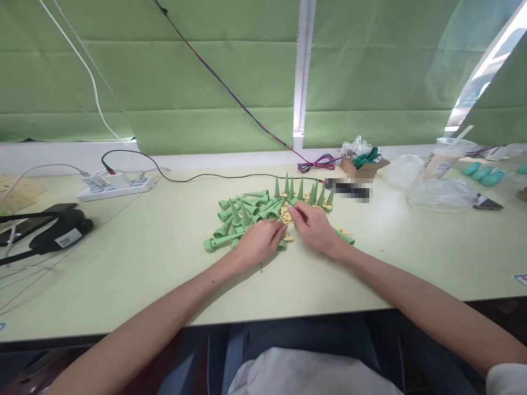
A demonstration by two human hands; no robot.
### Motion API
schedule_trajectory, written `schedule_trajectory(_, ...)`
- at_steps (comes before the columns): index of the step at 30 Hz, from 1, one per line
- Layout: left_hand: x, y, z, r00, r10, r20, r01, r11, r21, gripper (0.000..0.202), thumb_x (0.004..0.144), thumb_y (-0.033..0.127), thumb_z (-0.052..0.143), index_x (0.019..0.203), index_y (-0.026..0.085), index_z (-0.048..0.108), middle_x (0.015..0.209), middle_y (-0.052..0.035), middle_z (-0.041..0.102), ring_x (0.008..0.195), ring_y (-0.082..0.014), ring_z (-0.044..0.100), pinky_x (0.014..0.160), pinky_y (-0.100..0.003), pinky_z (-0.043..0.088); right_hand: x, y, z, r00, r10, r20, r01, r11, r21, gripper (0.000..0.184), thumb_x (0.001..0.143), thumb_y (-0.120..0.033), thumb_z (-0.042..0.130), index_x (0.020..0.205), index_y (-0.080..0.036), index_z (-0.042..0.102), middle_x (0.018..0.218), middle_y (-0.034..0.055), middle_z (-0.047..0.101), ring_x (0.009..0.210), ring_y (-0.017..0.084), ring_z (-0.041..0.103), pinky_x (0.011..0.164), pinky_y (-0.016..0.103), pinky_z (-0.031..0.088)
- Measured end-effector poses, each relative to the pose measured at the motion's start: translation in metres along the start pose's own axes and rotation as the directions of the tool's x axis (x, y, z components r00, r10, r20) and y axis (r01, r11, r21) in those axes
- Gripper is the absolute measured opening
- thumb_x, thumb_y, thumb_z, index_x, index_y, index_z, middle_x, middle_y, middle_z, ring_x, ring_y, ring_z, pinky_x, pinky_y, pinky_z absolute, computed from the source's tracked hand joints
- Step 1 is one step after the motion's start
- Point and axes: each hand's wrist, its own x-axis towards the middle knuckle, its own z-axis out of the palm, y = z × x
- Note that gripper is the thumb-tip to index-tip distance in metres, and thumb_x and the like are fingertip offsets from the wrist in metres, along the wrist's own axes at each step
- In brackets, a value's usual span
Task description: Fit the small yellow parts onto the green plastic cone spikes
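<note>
My left hand [263, 240] is closed with its fingers curled around a green plastic cone [281, 246], whose wide end shows below the fingertips. A small yellow plastic piece [289, 238] sticks out beside that end. My right hand [315, 226] is pinched, thumb against fingers, over a small pile of yellow pieces [285, 213]; whatever lies between its fingertips is too small to tell. Left of the pile, many loose green cones [236, 216] lie heaped, a few upright. Behind my right hand stands a row of upright green cones [300, 190] with yellow pieces at their bases.
A power strip [117, 187] and a black strapped device [61, 229] are at the left. Toward the back right stand a small cardboard box [362, 167] and a plastic cup with a straw [442, 159]. A phone [488, 202] and several teal objects [489, 177] lie farther right.
</note>
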Motion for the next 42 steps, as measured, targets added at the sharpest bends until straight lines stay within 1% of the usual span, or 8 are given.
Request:
schedule_trajectory(5, 0.000, 0.001, 0.000, 0.999, -0.043, 0.011, 0.043, 0.998, 0.039, 0.046, 0.104, 0.036, 0.028, 0.084, 0.018, 0.064, 0.084, -0.0058, 0.062, 0.073, -0.0196, 0.059, 0.064, -0.031, 0.037, 0.001, 0.001, -0.001, 1.000, 0.025, 0.006, -0.024, 1.000, -0.012, 0.028, 0.101, -0.030, 0.043, 0.074, -0.022, 0.041, 0.061, -0.0038, 0.046, 0.053, 0.013, 0.038, 0.058, 0.027, 0.030)
schedule_trajectory(11, 0.000, 0.004, -0.003, 0.994, -0.098, 0.052, 0.095, 0.994, 0.063, 0.046, 0.104, 0.040, 0.028, 0.101, 0.019, 0.069, 0.096, -0.0084, 0.063, 0.081, -0.0223, 0.063, 0.070, -0.033, 0.042, 0.001, 0.004, -0.001, 0.998, 0.046, 0.032, -0.044, 0.998, -0.037, 0.021, 0.099, -0.026, 0.043, 0.079, -0.021, 0.047, 0.066, -0.0015, 0.054, 0.055, 0.014, 0.045, 0.059, 0.027, 0.031)
schedule_trajectory(17, -0.001, 0.005, -0.003, 0.994, -0.101, 0.045, 0.097, 0.992, 0.084, 0.052, 0.105, 0.042, 0.021, 0.104, 0.018, 0.067, 0.092, -0.0078, 0.061, 0.074, -0.0213, 0.061, 0.068, -0.034, 0.043, 0.001, 0.010, -0.001, 0.996, 0.050, 0.069, -0.045, 0.997, -0.066, 0.013, 0.098, -0.023, 0.043, 0.090, -0.021, 0.053, 0.075, 0.0019, 0.063, 0.063, 0.017, 0.054, 0.063, 0.028, 0.036)
schedule_trajectory(20, 0.000, 0.005, -0.003, 0.995, -0.097, 0.014, 0.096, 0.994, 0.060, 0.050, 0.105, 0.041, 0.022, 0.107, 0.018, 0.067, 0.093, -0.0080, 0.061, 0.076, -0.0206, 0.061, 0.070, -0.034, 0.043, 0.001, 0.013, 0.000, 0.994, 0.053, 0.097, -0.043, 0.994, -0.097, 0.012, 0.097, -0.021, 0.042, 0.096, -0.020, 0.054, 0.081, 0.0042, 0.065, 0.067, 0.018, 0.056, 0.064, 0.029, 0.037)
schedule_trajectory(27, 0.001, 0.003, -0.005, 0.984, -0.060, -0.166, 0.056, 0.998, -0.031, 0.040, 0.105, 0.035, 0.029, 0.099, 0.018, 0.065, 0.086, -0.0057, 0.061, 0.078, -0.0187, 0.059, 0.070, -0.031, 0.042, 0.002, 0.021, 0.000, 0.987, -0.016, 0.157, 0.049, 0.976, -0.211, 0.017, 0.095, -0.014, 0.044, 0.100, -0.017, 0.059, 0.091, 0.0089, 0.065, 0.085, 0.023, 0.057, 0.076, 0.034, 0.042)
schedule_trajectory(31, 0.001, 0.002, -0.003, 0.970, -0.084, -0.229, 0.069, 0.995, -0.072, 0.033, 0.104, 0.033, 0.035, 0.106, 0.018, 0.065, 0.091, -0.0053, 0.064, 0.078, -0.0175, 0.059, 0.070, -0.030, 0.043, 0.001, 0.022, 0.000, 0.978, -0.049, 0.201, 0.099, 0.963, -0.249, 0.021, 0.094, -0.010, 0.045, 0.103, -0.016, 0.062, 0.096, 0.0116, 0.065, 0.096, 0.026, 0.056, 0.084, 0.037, 0.042)
schedule_trajectory(36, 0.001, 0.002, -0.003, 0.967, -0.095, -0.235, 0.074, 0.993, -0.093, 0.030, 0.102, 0.031, 0.039, 0.109, 0.018, 0.065, 0.095, -0.0054, 0.066, 0.077, -0.0170, 0.060, 0.070, -0.030, 0.044, 0.000, 0.022, 0.001, 0.964, -0.067, 0.257, 0.137, 0.955, -0.264, 0.024, 0.095, -0.009, 0.044, 0.101, -0.015, 0.066, 0.095, 0.0117, 0.062, 0.095, 0.025, 0.052, 0.085, 0.038, 0.042)
schedule_trajectory(42, 0.000, 0.004, -0.004, 0.969, -0.090, -0.230, 0.068, 0.992, -0.102, 0.029, 0.102, 0.030, 0.039, 0.108, 0.017, 0.065, 0.096, -0.0058, 0.067, 0.080, -0.0175, 0.061, 0.070, -0.030, 0.044, -0.002, 0.023, 0.002, 0.962, -0.068, 0.266, 0.150, 0.941, -0.302, 0.027, 0.097, -0.011, 0.042, 0.101, -0.014, 0.068, 0.093, 0.0111, 0.058, 0.093, 0.025, 0.049, 0.085, 0.038, 0.040)
